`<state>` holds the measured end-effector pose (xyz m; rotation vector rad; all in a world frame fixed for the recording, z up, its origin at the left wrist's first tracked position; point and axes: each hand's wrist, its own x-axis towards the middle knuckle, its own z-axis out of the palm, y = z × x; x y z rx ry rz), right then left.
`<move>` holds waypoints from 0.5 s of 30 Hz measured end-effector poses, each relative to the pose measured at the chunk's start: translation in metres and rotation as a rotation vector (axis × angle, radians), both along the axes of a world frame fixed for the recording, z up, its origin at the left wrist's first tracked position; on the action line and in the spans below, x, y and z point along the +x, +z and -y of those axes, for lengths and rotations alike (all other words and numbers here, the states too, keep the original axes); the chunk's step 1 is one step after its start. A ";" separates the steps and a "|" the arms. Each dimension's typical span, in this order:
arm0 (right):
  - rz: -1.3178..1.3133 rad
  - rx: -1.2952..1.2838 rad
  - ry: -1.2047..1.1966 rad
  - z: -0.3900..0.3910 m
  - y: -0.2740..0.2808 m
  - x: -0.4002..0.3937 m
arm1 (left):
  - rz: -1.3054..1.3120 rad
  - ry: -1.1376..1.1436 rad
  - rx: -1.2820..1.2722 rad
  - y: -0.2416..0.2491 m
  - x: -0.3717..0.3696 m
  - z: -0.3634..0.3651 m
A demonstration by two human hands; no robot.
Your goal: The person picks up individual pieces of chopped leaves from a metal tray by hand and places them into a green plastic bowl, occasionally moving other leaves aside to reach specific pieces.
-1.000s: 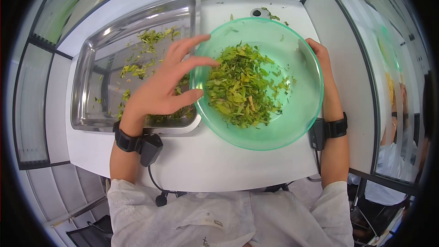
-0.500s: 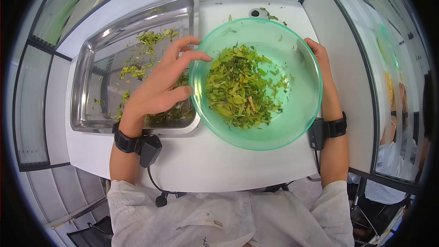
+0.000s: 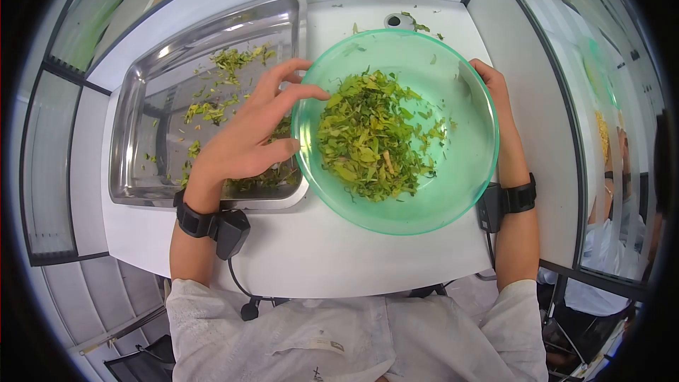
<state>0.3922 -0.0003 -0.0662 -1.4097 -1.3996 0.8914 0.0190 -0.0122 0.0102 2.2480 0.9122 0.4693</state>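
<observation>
A translucent green bowl [image 3: 453, 191] holds a heap of chopped green leaves [image 3: 371, 134], mostly toward its left and middle. My right hand [image 3: 491, 81] grips the bowl's upper right rim, its fingers partly hidden behind the wall. At the left rim is my left hand [image 3: 254, 127], fingers spread and curved, one fingertip reaching over the edge and the thumb close to the outer wall. Beneath and beside this hand lies a steel tray [image 3: 134, 148] with scattered leaf pieces [image 3: 230, 64].
The white table [image 3: 283, 255] has a round hole [image 3: 393, 21] at the back, with leaf bits [image 3: 419, 26] beside it. White partition walls [image 3: 541, 120] enclose the sides and back. Black wrist devices [image 3: 232, 232] with cables are strapped to both forearms.
The bowl has shifted very slightly toward me. My left hand's fingers have moved a little at the rim; my right hand has stayed on its side.
</observation>
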 end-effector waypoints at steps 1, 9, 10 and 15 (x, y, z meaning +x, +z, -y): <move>0.000 -0.001 -0.001 0.000 0.001 0.001 | -0.004 0.004 -0.003 0.000 0.001 0.000; 0.128 0.035 -0.046 -0.003 -0.001 0.001 | 0.017 -0.027 0.092 -0.001 -0.002 -0.003; 0.114 0.046 -0.061 -0.004 -0.001 -0.001 | 0.020 -0.044 0.127 0.000 -0.002 -0.004; 0.095 0.028 -0.098 0.003 0.007 -0.007 | 0.084 -0.029 0.095 0.005 0.002 -0.003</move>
